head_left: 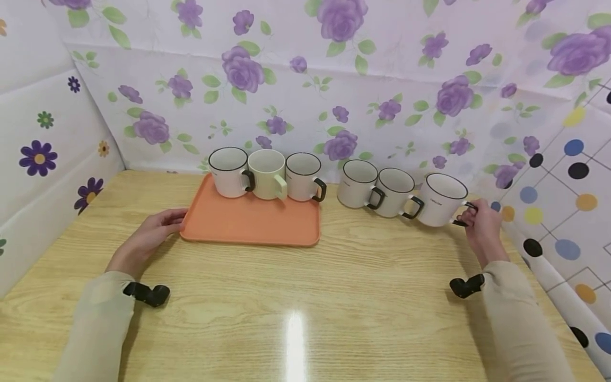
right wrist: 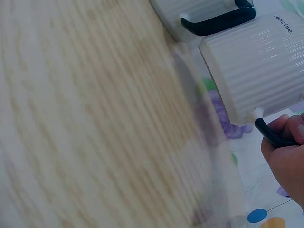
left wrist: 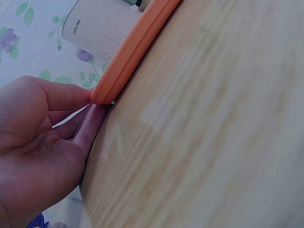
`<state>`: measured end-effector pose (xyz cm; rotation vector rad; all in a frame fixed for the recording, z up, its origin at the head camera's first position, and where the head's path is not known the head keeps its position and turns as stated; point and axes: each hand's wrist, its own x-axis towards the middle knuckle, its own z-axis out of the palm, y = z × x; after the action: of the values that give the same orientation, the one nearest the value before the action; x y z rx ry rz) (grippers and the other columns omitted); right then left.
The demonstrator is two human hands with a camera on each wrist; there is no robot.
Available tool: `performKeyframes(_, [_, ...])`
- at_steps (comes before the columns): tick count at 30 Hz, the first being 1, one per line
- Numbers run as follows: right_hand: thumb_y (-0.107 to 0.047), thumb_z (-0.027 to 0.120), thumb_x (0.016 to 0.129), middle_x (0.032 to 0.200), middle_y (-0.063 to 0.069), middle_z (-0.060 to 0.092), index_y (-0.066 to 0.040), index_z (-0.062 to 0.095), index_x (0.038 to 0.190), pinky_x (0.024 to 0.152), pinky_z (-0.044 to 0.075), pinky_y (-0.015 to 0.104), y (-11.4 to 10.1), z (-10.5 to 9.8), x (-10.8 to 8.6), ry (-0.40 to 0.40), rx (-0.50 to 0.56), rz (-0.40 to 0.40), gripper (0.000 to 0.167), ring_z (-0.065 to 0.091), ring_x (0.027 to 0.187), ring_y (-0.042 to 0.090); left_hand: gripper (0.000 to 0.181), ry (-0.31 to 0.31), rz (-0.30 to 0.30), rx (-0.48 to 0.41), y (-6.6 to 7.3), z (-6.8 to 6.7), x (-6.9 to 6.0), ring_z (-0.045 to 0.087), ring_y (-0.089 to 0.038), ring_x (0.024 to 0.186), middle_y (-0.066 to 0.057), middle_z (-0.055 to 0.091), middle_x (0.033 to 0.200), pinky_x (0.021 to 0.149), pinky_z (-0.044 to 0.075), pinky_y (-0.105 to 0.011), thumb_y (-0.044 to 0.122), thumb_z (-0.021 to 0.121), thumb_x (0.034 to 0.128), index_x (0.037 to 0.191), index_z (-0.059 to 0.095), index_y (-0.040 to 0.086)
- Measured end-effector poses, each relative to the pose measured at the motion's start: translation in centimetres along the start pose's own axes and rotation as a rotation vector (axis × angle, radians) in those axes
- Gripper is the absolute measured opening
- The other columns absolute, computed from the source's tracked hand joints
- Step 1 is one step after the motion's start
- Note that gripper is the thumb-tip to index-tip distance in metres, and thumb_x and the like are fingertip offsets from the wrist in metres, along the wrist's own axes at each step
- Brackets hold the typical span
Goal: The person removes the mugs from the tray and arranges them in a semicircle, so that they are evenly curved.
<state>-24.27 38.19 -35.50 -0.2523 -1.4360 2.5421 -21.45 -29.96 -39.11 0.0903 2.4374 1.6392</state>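
The left hand [head_left: 151, 229] is at the left end of the orange tray [head_left: 248, 225], by its near corner. Its fingers [left wrist: 69, 96] are nearly closed and pinch the rim, with one against the side and another at the underside. The tray lies on the table [head_left: 305, 286], left of the middle and towards the far side.

Three mugs stand close together along the tray's far edge: a white mug [head_left: 228, 178] on the left, a green mug [head_left: 265, 179] in the middle and a second white mug [head_left: 300, 183] on the right. Their handles point right and near.

To the right of the tray are three more white mugs in a row, all with dark rims and black handles. The left mug [head_left: 352, 192] and middle mug [head_left: 392, 200] stand on the table. The right hand [head_left: 483, 225] grips the handle of the right mug [head_left: 436, 206], fingers curled round it. That mug is tilted, its base clear of the table. A flowered cloth [head_left: 296, 90] hangs behind everything.
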Motion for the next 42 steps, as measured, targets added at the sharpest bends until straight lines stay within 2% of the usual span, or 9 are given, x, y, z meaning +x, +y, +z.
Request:
performKeyframes(8, [-0.003,0.029,0.099,0.050,-0.001,0.037,-0.007,0.039,0.060,0.057,0.043,0.027,0.8,-0.8,-0.5,-0.029,-0.032,0.019,0.041,0.033,0.045,0.013,0.051,-0.001,-0.020,-0.001,0.2,0.2,0.3,0.043,-0.021,0.119,-0.029,0.032,0.145,0.083,0.042,-0.012,0.007,0.041,0.1037,0.149,0.023,-0.008])
performKeyframes(13, [-0.003,0.029,0.099,0.050,-0.002,0.039,-0.006,0.039,0.059,0.057,0.044,0.025,1.3,-1.1,-0.8,-0.063,-0.003,0.036,0.042,0.035,0.044,0.011,0.051,-0.004,-0.008,0.005,0.0,0.2,0.4,0.043,-0.023,0.119,-0.030,0.033,0.144,0.085,0.042,-0.015,0.008,0.042,0.1037,0.148,0.023,-0.009])
performKeyframes(17, [-0.002,0.027,0.098,0.050,-0.001,0.037,-0.006,0.039,0.057,0.057,0.043,0.023,1.6,-0.8,-1.0,-0.098,-0.006,0.045,0.044,0.036,0.044,0.010,0.052,0.005,-0.026,0.009,-0.1,0.2,0.4,0.042,-0.024,0.121,-0.029,0.033,0.144,0.084,0.042,-0.014,0.009,0.042,0.1038,0.149,0.024,-0.008])
performKeyframes(22, [-0.002,0.022,0.099,0.052,0.000,0.030,-0.006,0.038,0.056,0.060,0.041,0.022,1.9,-0.3,-1.5,-0.165,-0.052,0.053,0.045,0.022,0.052,0.015,0.052,0.002,-0.024,-0.001,-0.2,0.3,0.5,0.041,-0.026,0.122,-0.029,0.032,0.145,0.084,0.042,-0.014,0.008,0.042,0.1037,0.149,0.023,-0.008])
performKeyframes(26, [-0.002,0.020,0.099,0.054,0.001,0.028,-0.006,0.038,0.057,0.061,0.039,0.022,2.1,0.0,-1.9,-0.213,-0.071,0.059,0.046,0.017,0.058,0.017,0.052,0.002,-0.018,-0.009,-0.2,0.2,0.5,0.042,-0.023,0.121,-0.030,0.032,0.145,0.084,0.042,-0.013,0.008,0.042,0.1036,0.149,0.023,-0.008])
performKeyframes(36, [-0.001,0.019,0.099,0.057,0.002,0.037,-0.004,0.041,0.059,0.059,0.033,0.023,2.7,0.4,-2.7,-0.245,-0.053,0.075,0.046,0.020,0.060,0.019,0.051,0.011,-0.023,0.000,0.0,0.0,0.2,0.040,-0.022,0.122,-0.028,0.031,0.146,0.086,0.041,-0.013,0.007,0.042,0.1033,0.149,0.024,-0.008])
performKeyframes(42, [-0.002,0.020,0.100,0.060,0.004,0.040,-0.003,0.043,0.063,0.061,0.037,0.025,2.9,0.4,-3.0,-0.249,-0.077,0.075,0.044,0.027,0.058,0.019,0.052,0.013,-0.013,-0.003,-0.1,0.0,0.2,0.041,-0.019,0.121,-0.028,0.031,0.147,0.086,0.040,-0.013,0.007,0.044,0.1030,0.149,0.025,-0.008])
